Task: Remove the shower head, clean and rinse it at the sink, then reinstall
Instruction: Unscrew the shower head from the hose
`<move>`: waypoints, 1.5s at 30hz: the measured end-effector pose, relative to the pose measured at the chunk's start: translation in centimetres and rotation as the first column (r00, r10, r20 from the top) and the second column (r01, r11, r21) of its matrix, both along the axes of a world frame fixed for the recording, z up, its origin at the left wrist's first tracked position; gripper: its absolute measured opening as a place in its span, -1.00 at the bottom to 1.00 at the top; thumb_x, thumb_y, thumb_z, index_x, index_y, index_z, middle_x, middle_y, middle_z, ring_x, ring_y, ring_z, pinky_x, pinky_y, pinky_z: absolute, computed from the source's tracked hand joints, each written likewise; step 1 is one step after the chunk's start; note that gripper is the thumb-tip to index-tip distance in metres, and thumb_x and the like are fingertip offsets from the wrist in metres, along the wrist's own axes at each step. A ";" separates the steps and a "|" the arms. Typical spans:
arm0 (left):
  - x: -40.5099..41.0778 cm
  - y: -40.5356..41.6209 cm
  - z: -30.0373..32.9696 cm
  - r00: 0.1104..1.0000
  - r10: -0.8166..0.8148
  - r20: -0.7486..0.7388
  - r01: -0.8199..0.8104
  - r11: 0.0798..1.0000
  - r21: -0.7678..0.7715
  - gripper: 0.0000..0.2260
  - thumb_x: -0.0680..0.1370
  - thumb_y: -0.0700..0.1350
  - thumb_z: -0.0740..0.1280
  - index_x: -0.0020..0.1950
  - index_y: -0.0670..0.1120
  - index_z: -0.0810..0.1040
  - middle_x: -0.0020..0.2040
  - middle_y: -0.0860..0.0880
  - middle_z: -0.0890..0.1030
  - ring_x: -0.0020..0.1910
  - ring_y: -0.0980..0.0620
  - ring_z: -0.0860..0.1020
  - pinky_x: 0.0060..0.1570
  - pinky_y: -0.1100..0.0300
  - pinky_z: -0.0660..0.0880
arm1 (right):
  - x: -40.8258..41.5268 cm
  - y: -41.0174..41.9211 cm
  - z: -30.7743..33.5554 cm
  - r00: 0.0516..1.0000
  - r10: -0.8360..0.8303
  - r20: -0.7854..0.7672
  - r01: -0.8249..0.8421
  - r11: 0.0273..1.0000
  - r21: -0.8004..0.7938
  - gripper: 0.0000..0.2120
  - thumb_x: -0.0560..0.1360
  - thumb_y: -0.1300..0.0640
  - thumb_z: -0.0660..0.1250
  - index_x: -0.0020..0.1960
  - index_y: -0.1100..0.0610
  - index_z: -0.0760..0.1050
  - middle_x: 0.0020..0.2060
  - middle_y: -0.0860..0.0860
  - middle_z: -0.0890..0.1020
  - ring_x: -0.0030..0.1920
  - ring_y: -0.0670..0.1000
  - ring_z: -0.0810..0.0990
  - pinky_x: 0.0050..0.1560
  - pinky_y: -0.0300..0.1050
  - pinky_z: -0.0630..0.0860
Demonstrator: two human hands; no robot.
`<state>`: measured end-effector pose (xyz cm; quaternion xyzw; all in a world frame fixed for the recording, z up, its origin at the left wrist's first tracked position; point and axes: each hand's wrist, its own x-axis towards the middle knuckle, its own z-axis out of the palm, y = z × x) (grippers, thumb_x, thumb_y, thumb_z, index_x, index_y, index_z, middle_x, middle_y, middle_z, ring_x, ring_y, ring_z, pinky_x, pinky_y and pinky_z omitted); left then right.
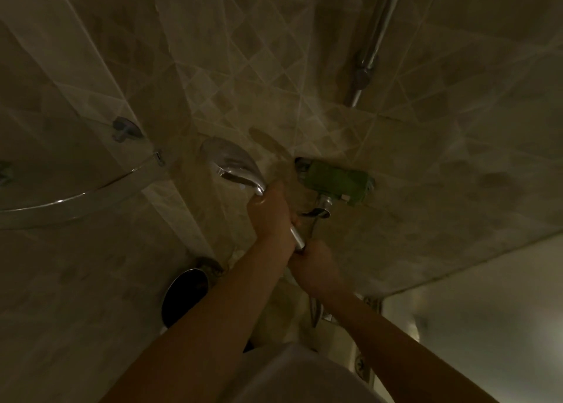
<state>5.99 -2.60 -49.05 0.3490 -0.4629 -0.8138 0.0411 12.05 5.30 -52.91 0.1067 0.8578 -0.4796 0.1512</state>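
Observation:
A chrome hand-held shower head (pixel 231 163) is in the middle of the dim view, its round head pointing up and left. My left hand (pixel 269 210) grips the handle just below the head. My right hand (pixel 313 264) grips the bottom end of the handle, where the hose joins. A piece of the hose (pixel 313 308) shows below my right wrist. Behind my hands, a mixer valve (pixel 338 182) wrapped in green sits on the tiled wall, with a chrome spout (pixel 320 210) beneath it.
A chrome riser rail (pixel 373 46) runs up the wall at upper right. A curved glass corner shelf (pixel 76 201) juts out at left, with a wall hook (pixel 125 128) above it. A dark round metal object (pixel 184 296) lies low on the left. A doorway edge is at lower right.

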 end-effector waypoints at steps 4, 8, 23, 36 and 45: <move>-0.6 -1.5 0.1 0.999 -0.030 -0.019 0.031 0.996 0.081 -0.75 0.50 -0.11 0.42 -0.31 -0.09 0.42 -0.53 0.00 0.40 -0.60 0.05 0.36 -0.52 0.23 0.36 | -0.3 0.4 0.4 0.997 0.071 0.008 -0.071 0.997 -0.041 -0.81 0.44 0.07 0.40 -0.32 0.11 0.56 -0.48 -0.01 0.60 -0.44 -0.05 0.59 -0.38 -0.09 0.48; -1.7 -2.9 0.6 0.999 0.038 0.021 -0.042 0.966 0.256 -0.68 0.59 -0.09 0.35 -0.31 -0.06 0.32 -0.54 0.03 0.33 -0.65 0.10 0.29 -0.61 0.31 0.28 | -0.2 1.2 0.7 0.986 0.092 -0.137 -0.092 0.996 0.009 -0.86 0.42 0.03 0.35 -0.18 0.11 0.58 -0.38 0.10 0.63 -0.37 0.03 0.63 -0.28 0.09 0.58; 0.0 -3.5 1.1 0.894 -0.298 -0.336 0.408 0.850 0.334 -0.72 0.55 -0.10 0.25 -0.34 -0.08 0.31 -0.58 0.04 0.24 -0.62 0.10 0.22 -0.58 0.28 0.17 | -0.9 1.5 4.3 0.777 0.479 0.408 -0.088 0.725 -0.684 -0.62 0.33 -0.03 0.47 -0.49 -0.05 0.31 -0.56 -0.13 0.20 -0.58 -0.14 0.11 -0.55 -0.27 0.07; 0.4 -3.4 -0.4 0.599 -0.549 -0.583 0.800 0.446 0.402 -0.68 0.51 -0.05 0.28 -0.44 -0.10 0.43 -0.62 0.03 0.23 -0.66 0.08 0.16 -0.55 0.26 0.08 | 0.6 0.8 3.1 0.788 0.392 0.474 0.009 0.763 -0.646 -0.55 0.52 0.08 0.30 -0.44 -0.04 0.15 -0.58 -0.11 0.19 -0.60 -0.14 0.10 -0.61 -0.28 0.04; 0.8 -0.4 0.3 0.874 -0.455 -0.172 0.485 0.844 0.228 -0.58 0.57 -0.12 0.20 -0.49 0.00 0.26 -0.62 0.05 0.21 -0.70 0.09 0.16 -0.62 0.34 0.18 | 1.5 1.0 2.1 0.938 0.057 0.342 0.109 0.887 -0.448 -0.75 0.42 0.15 0.37 -0.37 0.09 0.35 -0.60 -0.05 0.37 -0.64 -0.11 0.29 -0.59 -0.29 0.21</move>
